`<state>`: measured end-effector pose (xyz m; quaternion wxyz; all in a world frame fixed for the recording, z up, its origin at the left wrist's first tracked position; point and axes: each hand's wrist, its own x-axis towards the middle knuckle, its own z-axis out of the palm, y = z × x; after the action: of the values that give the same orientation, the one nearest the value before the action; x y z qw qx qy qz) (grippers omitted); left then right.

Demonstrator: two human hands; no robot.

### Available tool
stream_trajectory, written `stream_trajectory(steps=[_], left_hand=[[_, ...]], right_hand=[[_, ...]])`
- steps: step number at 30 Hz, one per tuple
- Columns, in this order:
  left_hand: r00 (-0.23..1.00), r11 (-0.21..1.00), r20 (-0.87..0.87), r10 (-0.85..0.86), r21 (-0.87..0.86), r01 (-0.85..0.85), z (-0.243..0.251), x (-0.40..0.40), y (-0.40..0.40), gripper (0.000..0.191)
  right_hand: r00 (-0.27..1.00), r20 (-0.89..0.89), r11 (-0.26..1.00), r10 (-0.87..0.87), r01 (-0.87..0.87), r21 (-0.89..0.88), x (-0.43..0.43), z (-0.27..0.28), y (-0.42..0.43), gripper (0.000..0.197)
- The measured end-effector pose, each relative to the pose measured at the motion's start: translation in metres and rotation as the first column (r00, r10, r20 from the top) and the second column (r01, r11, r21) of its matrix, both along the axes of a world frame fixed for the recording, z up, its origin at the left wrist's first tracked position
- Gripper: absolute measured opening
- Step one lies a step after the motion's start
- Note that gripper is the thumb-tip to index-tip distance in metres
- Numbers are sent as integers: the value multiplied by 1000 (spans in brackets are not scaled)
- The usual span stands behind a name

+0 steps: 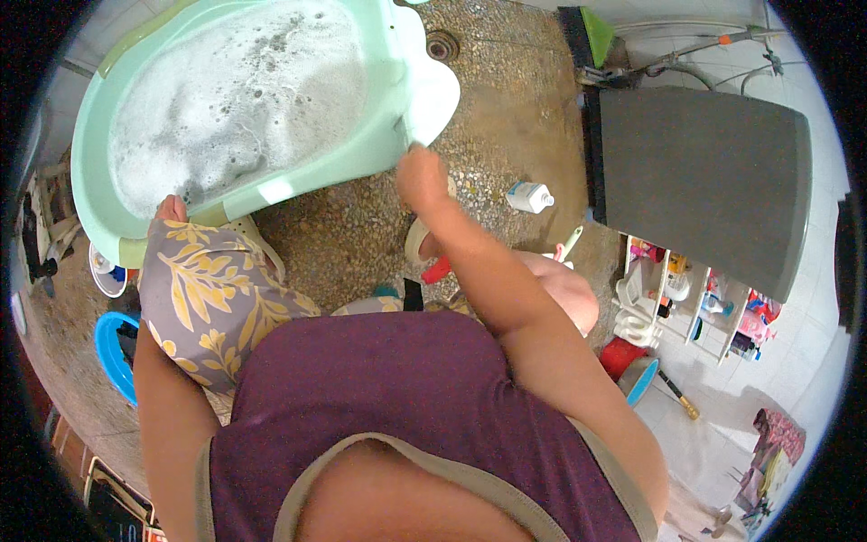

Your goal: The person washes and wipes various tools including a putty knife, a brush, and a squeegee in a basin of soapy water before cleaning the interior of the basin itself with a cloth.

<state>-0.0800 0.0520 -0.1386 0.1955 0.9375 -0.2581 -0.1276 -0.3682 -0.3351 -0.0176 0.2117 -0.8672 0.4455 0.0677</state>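
Observation:
A pale green plastic tub [311, 169] filled with foamy water [230, 101] stands on the pebbled floor before me. My right hand [425, 177] is closed at the tub's white-ended corner; whether it grips the rim or something small cannot be told. At the tub's near left edge, my left hand [173, 208] shows only a few fingers beside the patterned cloth over my knee. The rest of it is hidden, and what it touches is unclear. Dark shapes show under the foam close to it.
A white bottle [528, 196] lies on the floor right of my right hand, near a light green brush handle [573, 237]. Farther right are a grey-topped appliance [704, 190] and a white shelf [667, 284] with bottles. A blue basin [107, 352] and a white bucket [101, 281] stand left. A floor drain [442, 46] lies beyond the tub.

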Motion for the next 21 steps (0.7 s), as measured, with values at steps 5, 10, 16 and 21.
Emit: stream_trajectory(steps=[5,10,16,21], left_hand=[[999,1000,30,-13,-7,13,27,-21,-43,30],[995,995,17,-96,13,96,4,-7,-16,29],[974,995,206,-93,-2,95,4,-11,3,31],[997,993,59,-58,102,52,21,-11,-25,27]], right_hand=[[984,-135,991,113,-121,-59,-23,-19,-24,19],[1000,15,999,-4,4,44,-14,-1,-22,18],[941,-43,940,337,-333,69,-10,12,-3,18],[973,210,886,97,-181,426,-38,-15,-70,20]])
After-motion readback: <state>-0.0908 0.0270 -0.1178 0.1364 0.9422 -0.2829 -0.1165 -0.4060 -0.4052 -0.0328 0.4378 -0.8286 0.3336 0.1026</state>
